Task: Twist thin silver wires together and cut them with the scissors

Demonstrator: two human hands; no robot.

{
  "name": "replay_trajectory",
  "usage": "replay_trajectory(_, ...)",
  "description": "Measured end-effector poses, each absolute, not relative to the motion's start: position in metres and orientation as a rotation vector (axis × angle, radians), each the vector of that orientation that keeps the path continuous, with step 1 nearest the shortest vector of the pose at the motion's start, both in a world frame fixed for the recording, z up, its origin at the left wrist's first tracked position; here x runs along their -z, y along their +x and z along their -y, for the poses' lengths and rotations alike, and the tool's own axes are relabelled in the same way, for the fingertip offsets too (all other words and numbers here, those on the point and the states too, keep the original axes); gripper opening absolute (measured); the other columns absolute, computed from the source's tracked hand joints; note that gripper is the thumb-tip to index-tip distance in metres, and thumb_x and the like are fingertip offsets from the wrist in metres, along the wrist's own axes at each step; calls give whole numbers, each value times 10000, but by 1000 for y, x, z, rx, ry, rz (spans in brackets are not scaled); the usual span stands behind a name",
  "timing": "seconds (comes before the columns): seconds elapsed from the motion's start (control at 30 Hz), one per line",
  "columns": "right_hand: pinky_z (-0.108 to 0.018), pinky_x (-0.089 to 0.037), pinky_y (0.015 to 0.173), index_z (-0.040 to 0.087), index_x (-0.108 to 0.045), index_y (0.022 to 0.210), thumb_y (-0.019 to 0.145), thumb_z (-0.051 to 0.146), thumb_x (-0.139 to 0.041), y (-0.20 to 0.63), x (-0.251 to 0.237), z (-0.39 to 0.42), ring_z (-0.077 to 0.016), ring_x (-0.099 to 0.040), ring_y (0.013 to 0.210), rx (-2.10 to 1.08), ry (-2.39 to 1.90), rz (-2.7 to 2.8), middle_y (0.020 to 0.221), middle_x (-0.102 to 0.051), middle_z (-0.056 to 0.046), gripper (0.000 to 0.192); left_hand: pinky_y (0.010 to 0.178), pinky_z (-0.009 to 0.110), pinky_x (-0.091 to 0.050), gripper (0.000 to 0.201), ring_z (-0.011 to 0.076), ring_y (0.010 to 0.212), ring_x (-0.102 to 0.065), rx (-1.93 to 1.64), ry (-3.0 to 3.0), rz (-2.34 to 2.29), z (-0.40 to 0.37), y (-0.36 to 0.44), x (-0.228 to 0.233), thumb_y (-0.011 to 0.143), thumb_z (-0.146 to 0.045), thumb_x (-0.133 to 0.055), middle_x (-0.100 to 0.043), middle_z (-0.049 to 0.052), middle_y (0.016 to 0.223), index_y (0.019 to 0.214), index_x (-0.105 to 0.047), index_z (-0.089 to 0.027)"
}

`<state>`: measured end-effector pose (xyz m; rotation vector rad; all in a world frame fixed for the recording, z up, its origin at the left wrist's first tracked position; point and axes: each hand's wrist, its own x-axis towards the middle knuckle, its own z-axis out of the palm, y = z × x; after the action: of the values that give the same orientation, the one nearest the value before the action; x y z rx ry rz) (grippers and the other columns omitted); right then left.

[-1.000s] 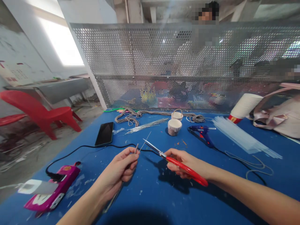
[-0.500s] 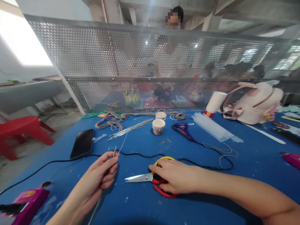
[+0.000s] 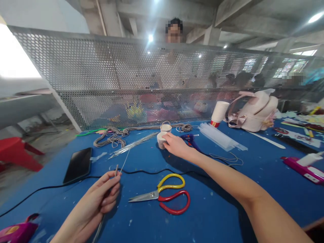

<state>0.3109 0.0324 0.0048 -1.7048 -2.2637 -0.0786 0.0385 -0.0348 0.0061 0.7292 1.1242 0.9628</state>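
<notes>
My left hand (image 3: pixel 107 192) pinches a grey-beige cord (image 3: pixel 116 169) and a thin pale wire (image 3: pixel 125 162) that sticks up past the fingertips; a strand trails below the hand. Farther up the table, my right hand (image 3: pixel 175 145) has its fingers on a small cup (image 3: pixel 160 141), pale with a brownish side, and partly covers it. Just behind stands a similar small cup with a handle loop (image 3: pixel 166 128). The scissors (image 3: pixel 154 195), with one yellow and one red handle, lie between my hands, touched by neither.
A bundle of silvery wires (image 3: pixel 134 145) and coiled cord (image 3: pixel 111 137) lie left of the cups. To the right are a blue glue gun (image 3: pixel 187 137), clear glue sticks (image 3: pixel 219 136), stacked paper cups (image 3: pixel 219 113) and a backpack (image 3: pixel 255 113). A phone (image 3: pixel 78 165) lies left; a black cable (image 3: pixel 149 172) crosses the table.
My right hand has let go of the scissors and moved forward to the small cup. The scissors stay on the table. My left hand keeps its pinch; the view has shifted slightly.
</notes>
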Motion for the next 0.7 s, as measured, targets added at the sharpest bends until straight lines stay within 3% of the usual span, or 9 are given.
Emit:
replay_trajectory(0.13,-319,-442,745,142,-611,995,872,112,-420,312,6,-44,-239,-619,893,64,-1692,2253,1042,-620,-128,229,319,104,-129,303,-9,342,-211,-957,724,-1117,34,37,-4,570,-281,-796,-401,-86,482,750,-571,-185)
replay_trajectory(0.27,-289,-420,808,154,-580,1054,906,109,-376,314,10,-45,-203,-588,971,79,-1629,2237,1107,-602,-118,257,321,100,-141,288,-7,350,-220,-957,729,-1115,33,36,-1,585,-283,-791,-392,-82,488,759,-586,-181)
replay_trajectory(0.7,-285,-427,787,158,-578,1045,909,137,-399,314,16,-44,-204,-593,947,73,-1584,2268,1068,-616,-107,226,310,93,-189,258,-7,353,-239,-947,637,-1144,36,35,-4,585,-228,-791,-374,-78,520,760,-607,-184)
